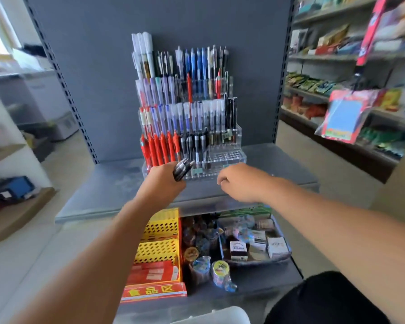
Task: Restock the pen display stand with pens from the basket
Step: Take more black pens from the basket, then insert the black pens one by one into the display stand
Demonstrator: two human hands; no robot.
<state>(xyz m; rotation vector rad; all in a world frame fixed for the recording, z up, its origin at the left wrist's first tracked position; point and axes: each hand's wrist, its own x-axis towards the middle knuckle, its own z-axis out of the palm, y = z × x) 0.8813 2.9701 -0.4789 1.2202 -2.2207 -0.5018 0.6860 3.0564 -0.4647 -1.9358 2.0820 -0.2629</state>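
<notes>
One grey shelf (108, 183) carries the tiered clear pen display stand (229, 157). The left hand (166, 181) grips a bundle of black pens (182, 170) at the stand's lowest front row. The right hand (239, 181) hovers just beside it, fingers loosely curled, holding nothing.

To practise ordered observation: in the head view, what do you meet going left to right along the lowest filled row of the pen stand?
Red pens → black and grey pens → empty holes of the clear stand.
</notes>
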